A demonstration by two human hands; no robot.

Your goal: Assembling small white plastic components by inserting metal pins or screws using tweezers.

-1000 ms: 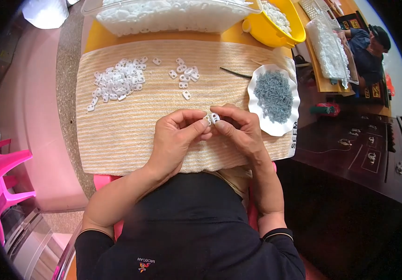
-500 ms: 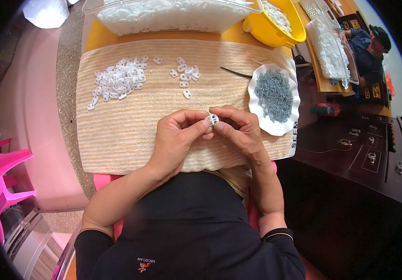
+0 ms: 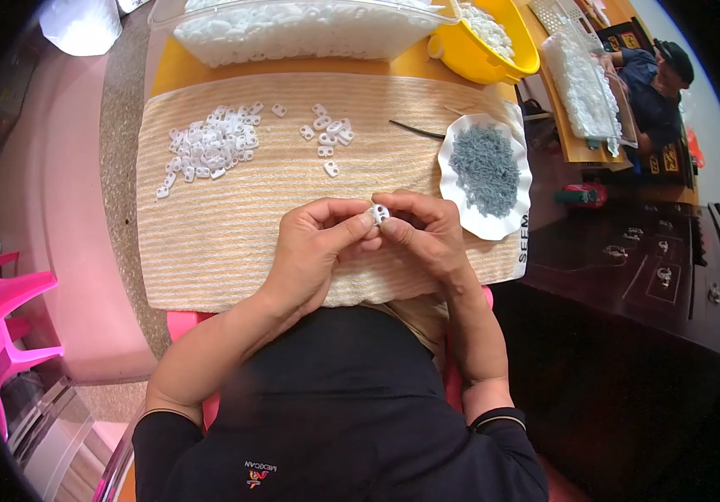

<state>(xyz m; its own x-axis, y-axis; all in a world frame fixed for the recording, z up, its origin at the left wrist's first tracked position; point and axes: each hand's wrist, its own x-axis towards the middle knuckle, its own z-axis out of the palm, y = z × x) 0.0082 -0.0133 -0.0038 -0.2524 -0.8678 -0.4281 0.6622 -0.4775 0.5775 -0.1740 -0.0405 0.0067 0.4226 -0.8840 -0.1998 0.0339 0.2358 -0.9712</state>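
Note:
Between my fingertips is a small white plastic piece with two holes (image 3: 381, 214), above the near half of a striped towel (image 3: 234, 243). My left hand (image 3: 318, 243) pinches it from the left, thumb and forefinger together. From the other side my right hand (image 3: 428, 234) grips the same piece with thumb and forefinger. The fingertips cover part of it. Beyond my left hand lies a heap of similar white two-holed pieces (image 3: 209, 144). A smaller cluster (image 3: 326, 125) lies straight ahead. Right of my right hand, a white wavy-edged plate (image 3: 452, 180) holds many small grey springs or screw-like bits (image 3: 485, 167).
A clear plastic bin (image 3: 293, 42) full of white pieces stands at the back, beside a yellow basin (image 3: 523, 63). A thin black tool (image 3: 414, 128) lies by the plate. Pink stools (image 3: 21, 293) are at the left. A person (image 3: 657, 92) sits at another table, far right.
Both hands keep their pinch on the white piece, almost still. The view has shifted very slightly, so the plate and basin appear a little further left.

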